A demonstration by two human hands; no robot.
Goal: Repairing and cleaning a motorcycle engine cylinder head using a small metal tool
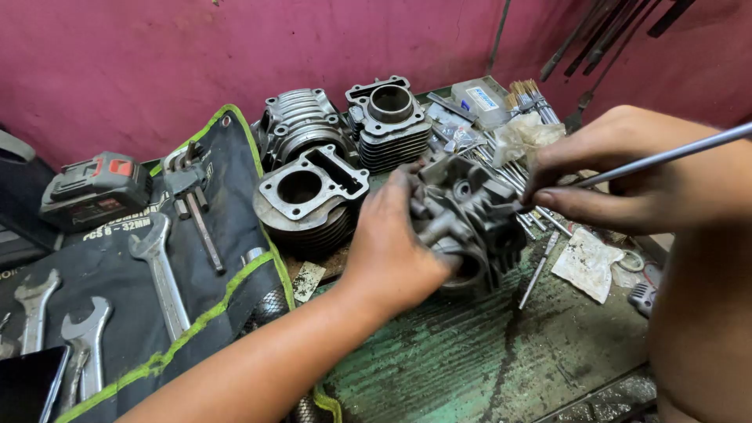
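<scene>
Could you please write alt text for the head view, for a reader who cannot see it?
The left hand grips a grey engine head on a green bench while the right hand holds a thin rod to it. Three cylinders and spanners lie alongside.

Matt, grimy cast-metal cylinder head (464, 227) — glossy steel rod (674, 153), perhaps chromed

Pretty clearly a small engine repair workshop. The green counter (486, 368) is scuffed and grimy, with finned engine cylinders (313, 200) sitting on it, a tool roll (196, 258) full of open-end wrenches (160, 270), a cordless tool battery (94, 188), loose rods and wire brushes (529, 98) near the stained pink wall (235, 47). Greasy metal bits everywhere.
</scene>
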